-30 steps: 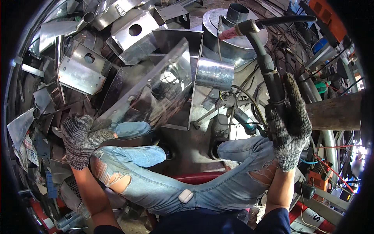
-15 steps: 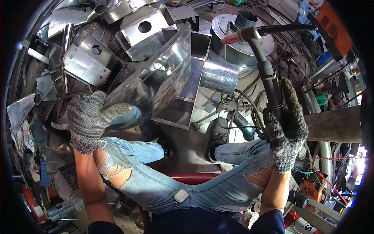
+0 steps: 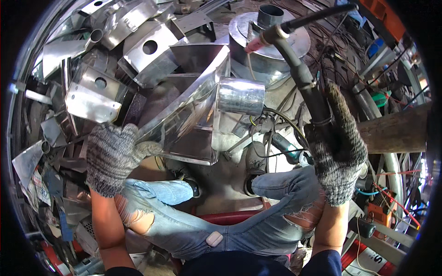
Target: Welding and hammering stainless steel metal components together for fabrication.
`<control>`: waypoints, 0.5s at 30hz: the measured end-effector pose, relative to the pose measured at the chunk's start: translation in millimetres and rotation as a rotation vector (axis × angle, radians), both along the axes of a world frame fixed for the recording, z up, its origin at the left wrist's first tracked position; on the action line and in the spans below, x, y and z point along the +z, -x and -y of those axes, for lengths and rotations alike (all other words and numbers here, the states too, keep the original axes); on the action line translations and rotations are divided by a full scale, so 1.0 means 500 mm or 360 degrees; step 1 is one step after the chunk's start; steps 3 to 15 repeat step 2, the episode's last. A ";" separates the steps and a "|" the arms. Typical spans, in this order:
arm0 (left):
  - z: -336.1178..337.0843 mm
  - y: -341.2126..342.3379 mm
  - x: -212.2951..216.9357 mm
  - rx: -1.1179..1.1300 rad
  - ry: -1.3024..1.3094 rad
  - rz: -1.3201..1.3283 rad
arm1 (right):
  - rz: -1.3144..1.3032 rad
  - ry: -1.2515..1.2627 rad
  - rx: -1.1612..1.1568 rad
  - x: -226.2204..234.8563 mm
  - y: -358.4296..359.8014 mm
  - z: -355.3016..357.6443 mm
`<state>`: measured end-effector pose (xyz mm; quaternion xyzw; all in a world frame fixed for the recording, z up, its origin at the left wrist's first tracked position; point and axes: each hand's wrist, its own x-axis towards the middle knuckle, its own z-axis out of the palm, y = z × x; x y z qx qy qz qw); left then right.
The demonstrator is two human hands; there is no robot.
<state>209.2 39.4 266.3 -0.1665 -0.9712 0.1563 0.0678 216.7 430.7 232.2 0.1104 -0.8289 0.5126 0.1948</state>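
My left hand, in a grey knitted glove, is closed on the near left corner of a shiny sheet metal panel. The panel stands tilted against an open-topped metal box in front of my knees, hiding part of it. In my gloved right hand lies the black handle of a TIG welding torch. Its pink cup points left, above a short steel tube beside the box. The thumb and fingers wrap loosely round the handle.
Bent sheet metal parts crowd the left side. A round metal drum with a pipe stub stands at the far centre. An angle grinder and cables lie on the floor near my right foot. A thick pipe juts in from the right.
The sheet metal panel has turned more edge-on, showing more of the box behind it. My left hand has come slightly nearer and to the right. The torch stays in my right hand.
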 end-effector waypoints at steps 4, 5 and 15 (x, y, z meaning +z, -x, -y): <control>-0.024 0.016 0.022 0.0305 0.0114 0.0282 | -0.0023 -0.0157 -0.0071 0.010 0.007 -0.010; -0.024 0.016 0.022 0.0305 0.0114 0.0282 | -0.0023 -0.0157 -0.0071 0.010 0.007 -0.010; -0.024 0.016 0.022 0.0305 0.0114 0.0282 | -0.0023 -0.0157 -0.0071 0.010 0.007 -0.010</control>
